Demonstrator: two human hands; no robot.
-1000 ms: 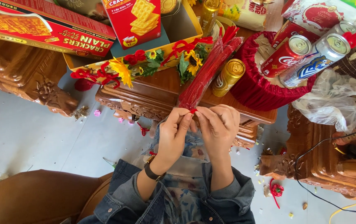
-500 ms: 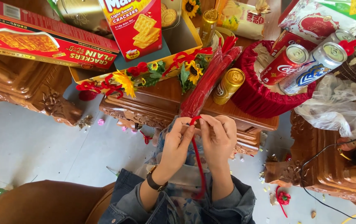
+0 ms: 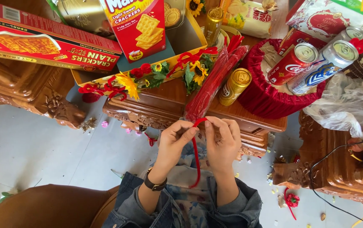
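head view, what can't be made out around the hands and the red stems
1. Head view: where the loose red stem ends; it runs down onto the lap and is lost against the clothing.
2. How many stems the clear packet of red stems holds; they merge into one red mass.
3. Left hand and right hand: the fingertips curl under, hiding the exact grip.
4. The cracker box: cut off by the top-left edge.

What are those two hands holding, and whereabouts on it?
A thin red strand, pinched at its upper end by the left hand and the right hand, beside the mouth of the long red packet; the rest dangles below.
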